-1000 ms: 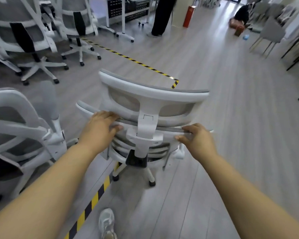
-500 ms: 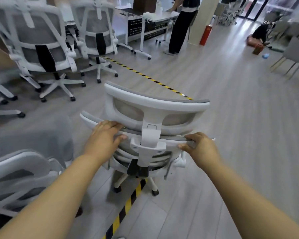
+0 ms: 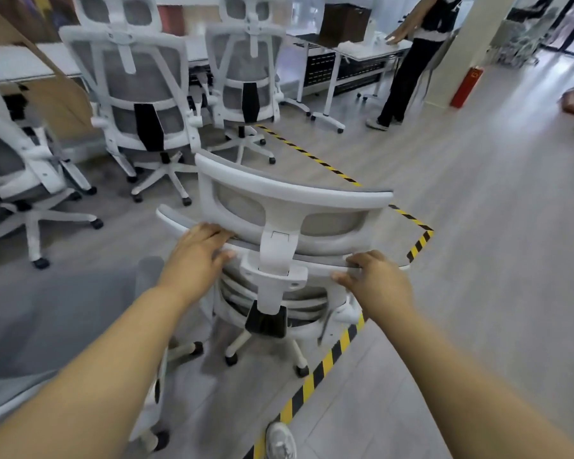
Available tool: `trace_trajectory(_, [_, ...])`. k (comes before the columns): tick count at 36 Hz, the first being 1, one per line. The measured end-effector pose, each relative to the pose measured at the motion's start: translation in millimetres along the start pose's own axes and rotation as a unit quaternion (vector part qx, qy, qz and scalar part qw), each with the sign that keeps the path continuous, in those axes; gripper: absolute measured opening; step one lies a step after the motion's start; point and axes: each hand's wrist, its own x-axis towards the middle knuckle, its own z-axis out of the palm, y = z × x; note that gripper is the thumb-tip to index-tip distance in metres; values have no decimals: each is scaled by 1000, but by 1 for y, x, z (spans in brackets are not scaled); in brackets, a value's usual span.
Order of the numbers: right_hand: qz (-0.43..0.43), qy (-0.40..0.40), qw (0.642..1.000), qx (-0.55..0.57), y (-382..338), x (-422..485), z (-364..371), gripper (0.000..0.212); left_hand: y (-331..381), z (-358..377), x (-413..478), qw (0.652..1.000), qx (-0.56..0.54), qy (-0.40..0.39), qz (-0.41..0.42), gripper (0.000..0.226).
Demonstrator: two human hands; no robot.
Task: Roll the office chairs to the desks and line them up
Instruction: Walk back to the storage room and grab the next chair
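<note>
A white office chair [image 3: 289, 207] with grey mesh stands directly in front of me, its back towards me and its castors on the grey floor. My left hand [image 3: 196, 256] grips the top edge of its backrest on the left. My right hand [image 3: 375, 279] grips the same edge on the right. Ahead on the left, three more white chairs face white desks [image 3: 17, 64]: one near chair [image 3: 136, 104], one further right [image 3: 246, 84], and one at the left edge [image 3: 10, 170].
Yellow-black floor tape [image 3: 325, 362] runs under the chair and turns a corner at the right. A grey chair seat [image 3: 60, 309] sits close at my lower left. A person in black trousers [image 3: 408, 64] stands at a wheeled table [image 3: 355, 51]. A red extinguisher [image 3: 466, 87] stands by a pillar.
The chair has rolled forward across the tape towards the row of chairs and desks, which now loom larger. Both hands keep their hold on the backrest.
</note>
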Motion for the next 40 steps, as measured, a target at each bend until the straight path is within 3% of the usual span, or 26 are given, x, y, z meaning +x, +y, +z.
trace_trajectory(12, [-114, -54, 988, -93, -21, 87, -3, 45, -15, 0, 50, 995, -37, 14, -95, 36])
trace_trajectory(22, [-193, -95, 965, -151, -27, 123, -12, 48, -16, 0, 62, 992, -37, 30, -117, 37])
trace_trajectory(30, [-240, -196, 926, -215, -41, 133, -28, 43, 10, -21, 51, 985, 34, -49, -161, 55])
trace_trajectory(33, [-259, -242, 900, -254, -45, 133, -38, 52, 21, -35, 38, 971, 71, -98, -205, 52])
trace_trajectory(40, [-330, -256, 870, -260, -70, 108, -59, 59, 42, -66, -22, 940, 152, -168, -256, 47])
